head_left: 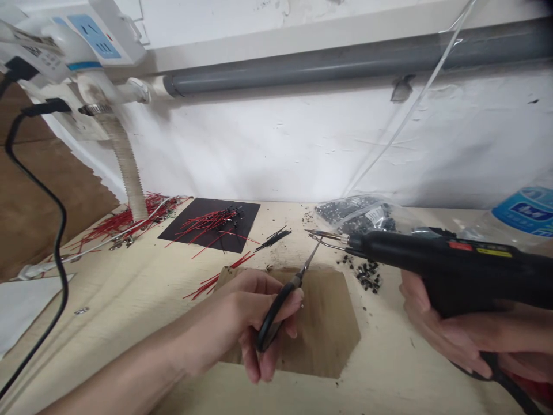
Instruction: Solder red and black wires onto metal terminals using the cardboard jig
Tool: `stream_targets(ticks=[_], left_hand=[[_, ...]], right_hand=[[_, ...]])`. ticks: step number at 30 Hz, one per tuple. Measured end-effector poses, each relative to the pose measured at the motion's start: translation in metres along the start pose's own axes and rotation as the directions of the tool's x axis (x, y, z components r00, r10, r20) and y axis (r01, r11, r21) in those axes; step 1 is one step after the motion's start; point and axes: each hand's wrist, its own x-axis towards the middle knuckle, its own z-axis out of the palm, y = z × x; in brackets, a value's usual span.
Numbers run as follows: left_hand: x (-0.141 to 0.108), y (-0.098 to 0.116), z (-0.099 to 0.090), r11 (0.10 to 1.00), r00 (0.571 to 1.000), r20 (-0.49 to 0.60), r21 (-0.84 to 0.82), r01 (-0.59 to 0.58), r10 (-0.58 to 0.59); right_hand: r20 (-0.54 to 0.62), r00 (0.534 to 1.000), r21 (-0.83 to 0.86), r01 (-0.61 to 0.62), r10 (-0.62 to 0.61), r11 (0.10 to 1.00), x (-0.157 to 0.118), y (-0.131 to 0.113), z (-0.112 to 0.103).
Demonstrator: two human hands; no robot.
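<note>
My left hand (263,317) is closed on black-handled scissors (280,305) over a piece of brown cardboard (332,323). The blades point up and right, their tips close to the metal tip of a black soldering gun (401,251). Around the gun's grip my right hand (458,337) is wrapped, at the right. Thin black tubes (276,237) lie beyond the cardboard. Red wires (233,266) stick out by its upper left corner. More red wires with dark parts (216,222) rest on a black sheet (237,243).
A red wire heap (147,207) lies at the back left beside a corrugated hose (127,161). At the back right are a plastic bag of small parts (358,212), loose black pieces (368,276) and a bottle (527,210). A black cable (64,230) hangs at the left.
</note>
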Motion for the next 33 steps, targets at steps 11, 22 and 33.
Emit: stream_targets(ticks=[11,22,33], left_hand=[[-0.001,0.002,0.0,1.0,1.0,-0.009,0.017,0.01,-0.01],[-0.001,0.001,0.0,0.998,0.999,-0.019,0.047,0.046,-0.045],[-0.015,0.014,-0.009,0.992,1.0,-0.028,0.123,0.002,0.002]], right_hand=[[0.074,0.997,0.024,0.0,-0.002,1.0,0.0,0.001,-0.002],[0.013,1.0,0.047,-0.009,0.008,0.999,0.004,-0.002,0.002],[-0.196,0.981,0.227,0.049,-0.004,0.973,0.007,-0.006,0.007]])
